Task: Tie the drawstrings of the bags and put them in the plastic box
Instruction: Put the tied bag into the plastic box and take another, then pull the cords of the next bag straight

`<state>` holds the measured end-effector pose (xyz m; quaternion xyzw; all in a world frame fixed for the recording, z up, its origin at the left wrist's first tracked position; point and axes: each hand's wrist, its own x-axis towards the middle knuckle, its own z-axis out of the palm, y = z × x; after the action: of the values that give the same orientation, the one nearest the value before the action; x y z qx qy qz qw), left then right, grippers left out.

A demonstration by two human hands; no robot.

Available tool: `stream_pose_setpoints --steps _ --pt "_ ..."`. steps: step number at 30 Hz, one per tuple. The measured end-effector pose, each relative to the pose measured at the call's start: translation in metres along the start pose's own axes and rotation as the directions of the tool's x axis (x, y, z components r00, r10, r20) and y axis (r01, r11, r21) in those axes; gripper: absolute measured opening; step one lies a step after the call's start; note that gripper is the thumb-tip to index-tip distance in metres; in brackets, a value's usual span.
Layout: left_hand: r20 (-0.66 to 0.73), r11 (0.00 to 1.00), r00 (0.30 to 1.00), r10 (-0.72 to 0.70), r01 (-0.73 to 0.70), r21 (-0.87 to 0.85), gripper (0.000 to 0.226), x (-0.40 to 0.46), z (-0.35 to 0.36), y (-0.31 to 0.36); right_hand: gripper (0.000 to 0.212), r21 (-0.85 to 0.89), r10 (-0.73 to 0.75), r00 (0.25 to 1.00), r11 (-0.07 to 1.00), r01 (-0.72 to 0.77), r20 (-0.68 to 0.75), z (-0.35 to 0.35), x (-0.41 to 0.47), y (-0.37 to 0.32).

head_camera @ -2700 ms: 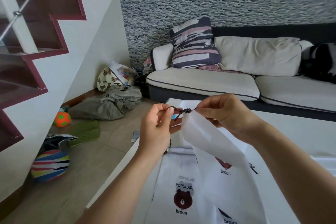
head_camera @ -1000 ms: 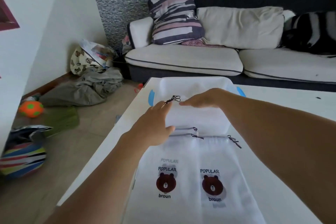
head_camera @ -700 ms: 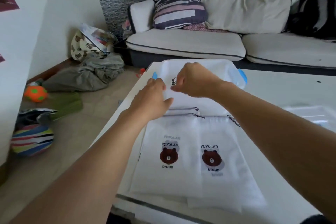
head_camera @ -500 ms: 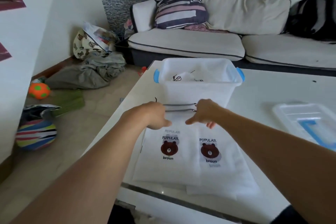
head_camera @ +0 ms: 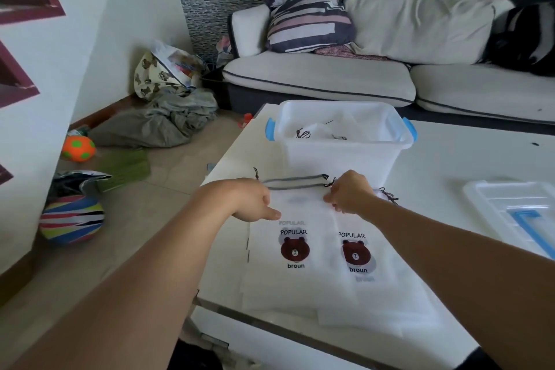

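Two stacks of white drawstring bags with a brown bear print lie flat side by side on the white table, a left stack (head_camera: 292, 267) and a right stack (head_camera: 365, 285). My left hand (head_camera: 252, 201) pinches the upper left edge of the top bag of the left stack. My right hand (head_camera: 348, 194) pinches its upper right corner by the dark drawstring. Behind them stands the clear plastic box (head_camera: 342, 156) with blue handles. A tied bag (head_camera: 315, 132) lies inside it.
The box's clear lid (head_camera: 516, 213) with a blue latch lies at the right of the table (head_camera: 468, 165). A sofa with cushions stands behind. Clothes, balls and a bag litter the floor to the left, beside the white stair wall.
Earlier I tied a bag's drawstring in the air, then laid that bag in the box. Both hands came back from the box and now pinch the top bag of the left stack.
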<state>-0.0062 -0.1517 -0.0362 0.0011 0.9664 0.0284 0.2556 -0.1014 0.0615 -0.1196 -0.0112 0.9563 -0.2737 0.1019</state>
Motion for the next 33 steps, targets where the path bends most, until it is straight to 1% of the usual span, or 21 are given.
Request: stream_pose_setpoints --steps 3,5,7,9,10,11,12,13,14,16,18,20,22,24,25,27,28,30,31,32,33 --pt "-0.062 1.0 0.998 -0.014 0.013 -0.028 0.057 0.002 -0.003 -0.005 0.02 -0.057 -0.051 0.995 0.997 0.056 0.083 -0.017 0.001 0.005" --pt "-0.114 0.998 0.992 -0.05 0.044 -0.055 0.058 0.003 -0.004 -0.007 0.021 -0.13 -0.084 0.995 0.987 0.091 0.062 -0.021 -0.001 0.008" --pt "-0.145 0.995 0.987 -0.077 0.067 -0.071 0.061 0.004 -0.003 -0.009 0.019 -0.173 -0.121 0.992 0.979 0.112 -0.042 -0.02 -0.008 0.009" --pt "-0.121 0.996 0.99 -0.074 0.067 -0.061 0.063 0.005 -0.001 -0.008 0.03 -0.173 -0.161 0.968 0.976 0.129 -0.191 -0.013 -0.016 0.009" --pt "-0.1 0.997 0.993 -0.066 0.061 -0.048 0.064 0.005 -0.001 -0.006 0.036 -0.21 -0.227 0.946 0.961 0.18 -0.23 -0.01 -0.018 0.008" --pt "-0.081 0.998 0.995 -0.058 0.055 -0.036 0.065 0.006 0.0 -0.005 0.038 -0.26 -0.31 0.924 0.933 0.25 -0.225 -0.007 -0.017 0.005" --pt "-0.07 0.999 0.996 -0.047 0.045 -0.032 0.065 0.006 0.001 -0.003 0.038 -0.301 -0.38 0.905 0.9 0.315 -0.189 -0.003 -0.016 0.003" --pt "-0.067 0.999 0.997 -0.039 0.036 -0.038 0.065 0.007 0.001 -0.001 0.04 -0.329 -0.414 0.9 0.876 0.353 -0.138 0.0 -0.015 0.0" --pt "-0.075 0.998 0.997 -0.03 0.026 -0.053 0.065 0.009 0.002 0.001 0.045 -0.351 -0.411 0.907 0.866 0.357 -0.092 0.004 -0.013 -0.001" --pt "-0.095 0.995 0.995 -0.016 0.006 -0.095 0.066 0.011 0.002 0.003 0.048 -0.397 -0.355 0.934 0.863 0.311 -0.039 0.009 -0.007 0.0" --pt "-0.102 0.991 0.995 0.002 -0.015 -0.132 0.067 0.012 0.002 0.004 0.042 -0.423 -0.306 0.952 0.866 0.265 -0.03 0.011 -0.003 0.004" --pt "-0.104 0.988 0.994 0.017 -0.033 -0.151 0.067 0.014 0.003 0.005 0.033 -0.411 -0.305 0.951 0.873 0.263 -0.039 0.007 -0.002 0.004" --pt "-0.153 0.984 0.988 0.005 -0.033 -0.176 0.065 0.017 0.002 0.001 0.024 -0.355 -0.358 0.93 0.883 0.307 -0.085 -0.006 -0.003 -0.004" --pt "-0.285 0.976 0.958 -0.035 -0.028 -0.214 0.066 0.018 -0.002 -0.004 0.018 -0.253 -0.41 0.904 0.893 0.371 -0.119 -0.029 -0.007 -0.019" --pt "-0.367 0.965 0.928 -0.057 -0.042 -0.257 0.07 0.018 -0.004 -0.006 0.016 -0.149 -0.427 0.897 0.9 0.41 -0.11 -0.042 -0.011 -0.028" --pt "-0.541 0.91 0.837 -0.076 -0.164 -0.381 0.073 0.013 -0.011 -0.007 0.012 0.164 -0.452 0.89 0.875 0.456 -0.062 -0.071 -0.024 -0.045" --pt "-0.609 0.86 0.789 -0.08 -0.254 -0.442 0.069 0.01 -0.015 -0.007 0.012 0.323 -0.463 0.885 0.832 0.451 -0.044 -0.085 -0.032 -0.052" --pt "-0.68 0.71 0.725 -0.109 -0.422 -0.563 0.046 0.008 -0.022 -0.009 0.02 0.591 -0.49 0.872 0.698 0.403 -0.015 -0.105 -0.045 -0.06" --pt "-0.695 0.633 0.708 -0.126 -0.482 -0.606 0.038 0.006 -0.024 -0.009 0.027 0.678 -0.499 0.866 0.63 0.378 -0.019 -0.113 -0.05 -0.061" --pt "-0.711 0.563 0.691 -0.135 -0.537 -0.628 0.04 0.003 -0.027 -0.009 0.032 0.725 -0.493 0.869 0.586 0.362 -0.036 -0.121 -0.053 -0.063" --pt "-0.717 0.49 0.68 -0.151 -0.579 -0.652 0.045 0.002 -0.029 -0.011 0.035 0.746 -0.465 0.883 0.568 0.347 -0.056 -0.126 -0.054 -0.065"
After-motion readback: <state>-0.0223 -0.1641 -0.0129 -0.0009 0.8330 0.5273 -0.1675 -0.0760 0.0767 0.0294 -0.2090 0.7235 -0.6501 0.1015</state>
